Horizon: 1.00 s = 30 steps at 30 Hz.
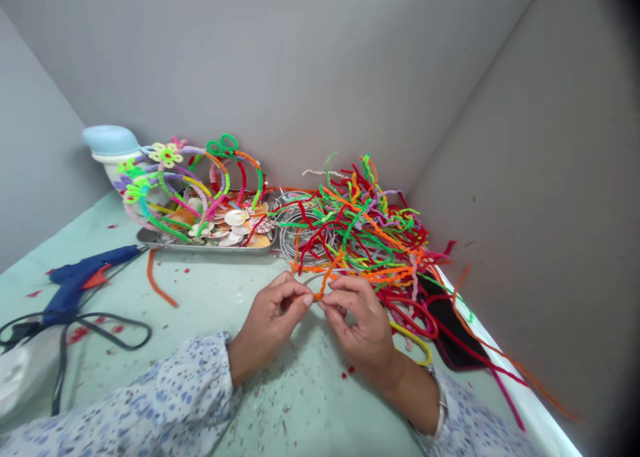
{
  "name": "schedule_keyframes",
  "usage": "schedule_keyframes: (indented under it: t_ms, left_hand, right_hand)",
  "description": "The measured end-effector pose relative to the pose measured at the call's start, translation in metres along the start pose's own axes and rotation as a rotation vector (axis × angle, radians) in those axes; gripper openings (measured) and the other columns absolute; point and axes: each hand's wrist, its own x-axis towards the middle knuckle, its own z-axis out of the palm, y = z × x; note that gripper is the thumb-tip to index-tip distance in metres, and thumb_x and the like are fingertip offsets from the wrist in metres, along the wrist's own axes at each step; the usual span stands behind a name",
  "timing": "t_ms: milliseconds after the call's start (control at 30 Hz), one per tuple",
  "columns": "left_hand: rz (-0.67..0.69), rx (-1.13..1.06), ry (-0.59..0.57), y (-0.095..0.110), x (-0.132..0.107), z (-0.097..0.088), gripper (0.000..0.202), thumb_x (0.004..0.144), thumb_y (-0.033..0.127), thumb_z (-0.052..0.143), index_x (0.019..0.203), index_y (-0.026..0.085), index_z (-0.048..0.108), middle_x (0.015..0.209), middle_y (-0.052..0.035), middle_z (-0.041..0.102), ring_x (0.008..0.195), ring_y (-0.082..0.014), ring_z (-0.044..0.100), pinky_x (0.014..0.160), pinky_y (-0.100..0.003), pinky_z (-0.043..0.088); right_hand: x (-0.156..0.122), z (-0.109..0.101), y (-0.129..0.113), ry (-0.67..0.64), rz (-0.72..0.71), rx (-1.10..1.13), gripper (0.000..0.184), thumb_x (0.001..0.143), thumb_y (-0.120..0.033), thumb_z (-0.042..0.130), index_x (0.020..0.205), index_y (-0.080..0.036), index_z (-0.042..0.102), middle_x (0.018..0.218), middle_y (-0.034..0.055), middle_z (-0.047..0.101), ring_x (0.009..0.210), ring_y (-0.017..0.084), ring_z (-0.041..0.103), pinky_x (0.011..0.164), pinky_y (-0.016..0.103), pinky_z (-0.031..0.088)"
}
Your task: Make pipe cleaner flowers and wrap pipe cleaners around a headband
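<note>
Near the middle of the table, an orange pipe cleaner point(329, 274) is pinched between both hands, with one end sticking up between them. My left hand point(277, 317) has its thumb and forefinger closed on it. My right hand point(361, 323) grips it from the other side, fingertips close to the left thumb. A thin grey wire hoop point(314, 278) shows just behind the fingers; whether the pipe cleaner is wound on it I cannot tell. Beyond the hands lies a heap of coloured pipe cleaners point(365, 223), next to coiled silver wire hoops point(295, 240).
A metal tray point(225, 249) of shells bears several pipe-cleaner hoops with flowers. Behind it stands a white container with a blue top point(113, 142). On the left lie a blue glue gun point(75, 283) with its cord and a loose orange strip point(156, 283). A dark flat object point(453, 330) lies right.
</note>
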Motion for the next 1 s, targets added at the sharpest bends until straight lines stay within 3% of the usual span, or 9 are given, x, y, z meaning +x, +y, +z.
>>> schedule_keyframes:
  t_ms: [500, 1000]
  left_hand:
    - [0.016, -0.006, -0.014, 0.0016, 0.0015, 0.0009, 0.020, 0.088, 0.028, 0.052, 0.081, 0.017, 0.067, 0.077, -0.0016, 0.052, 0.076, -0.0149, 0.051, 0.070, -0.027, 0.039]
    - [0.033, 0.013, -0.003, 0.0023, 0.0015, -0.0001, 0.020, 0.088, 0.028, 0.053, 0.082, 0.018, 0.069, 0.075, -0.0013, 0.052, 0.073, -0.0145, 0.051, 0.068, -0.027, 0.039]
  right_hand:
    - [-0.0024, -0.0003, 0.0067, 0.000, -0.020, 0.008, 0.025, 0.081, -0.005, 0.061, 0.099, -0.022, 0.066, 0.101, 0.0058, 0.056, 0.089, 0.015, 0.060, 0.079, 0.028, 0.053]
    - [-0.0004, -0.0015, 0.0061, 0.010, -0.012, 0.018, 0.024, 0.082, -0.006, 0.061, 0.098, -0.022, 0.068, 0.103, 0.0060, 0.056, 0.088, 0.015, 0.060, 0.074, 0.027, 0.053]
